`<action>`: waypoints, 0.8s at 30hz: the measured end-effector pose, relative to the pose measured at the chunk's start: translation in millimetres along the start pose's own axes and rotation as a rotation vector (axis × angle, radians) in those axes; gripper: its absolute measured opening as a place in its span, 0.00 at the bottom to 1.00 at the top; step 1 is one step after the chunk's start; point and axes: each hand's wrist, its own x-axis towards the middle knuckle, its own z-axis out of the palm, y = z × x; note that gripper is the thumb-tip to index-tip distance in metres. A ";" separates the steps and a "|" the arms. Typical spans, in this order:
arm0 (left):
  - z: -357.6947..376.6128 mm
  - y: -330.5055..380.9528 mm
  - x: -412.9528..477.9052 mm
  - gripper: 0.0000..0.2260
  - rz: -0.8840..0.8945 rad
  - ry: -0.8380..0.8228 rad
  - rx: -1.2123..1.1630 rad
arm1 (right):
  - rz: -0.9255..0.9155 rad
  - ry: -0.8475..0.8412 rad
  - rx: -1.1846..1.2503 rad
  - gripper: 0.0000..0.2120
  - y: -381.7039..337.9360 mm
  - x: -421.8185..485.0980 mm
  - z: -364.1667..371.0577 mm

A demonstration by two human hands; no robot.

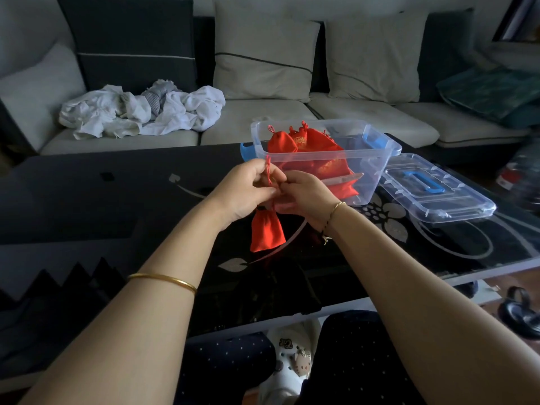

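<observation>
one red pouch [267, 232] hangs over the table [87, 200], just before one clear box [375, 171] holding at least three more pouches [306, 147]. the left hand [248, 190] pinches its drawstring [268, 171] and the right hand [305, 197] pinches its neck, wrists close together.

The drawstring pouch [267, 230] under the left hand [245, 188] and right hand [304, 197] is bright red, and so is its cord [268, 171]. Just past the hands, the storage box [371, 171] is see-through with blue clips [246, 150]. The pouches inside [306, 147] are red with gold stitching. Right of the right hand, the lid [467, 204] is see-through with a blue handle [423, 181]. The table [87, 200] under the hands is shiny black with silver-white flowers and leaves. The bangle [163, 280] on the left arm is gold. The trousers [233, 366], nearer than the hands, are dark blue with tiny white dots.
</observation>
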 end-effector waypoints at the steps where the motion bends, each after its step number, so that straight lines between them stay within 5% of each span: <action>1: 0.1 0.0 0.0 0.14 0.044 0.011 0.065 | 0.025 -0.029 0.055 0.10 1.1 -0.8 0.2; 7: 3.5 -3.2 1.0 0.12 0.207 0.145 0.243 | 0.144 -0.205 0.187 0.10 3.3 -4.7 -3.9; 14: 6.2 -3.5 1.8 0.13 0.217 0.235 0.139 | 0.174 -0.281 0.179 0.09 3.2 -4.8 -7.6; 20: 3.9 -5.9 -1.4 0.07 -0.078 0.233 -0.130 | 0.092 -0.024 0.016 0.11 1.8 -6.1 -11.3; 24: 1.2 -7.9 -3.0 0.10 -0.363 0.214 -0.386 | 0.148 0.142 0.179 0.16 3.9 -3.1 -14.1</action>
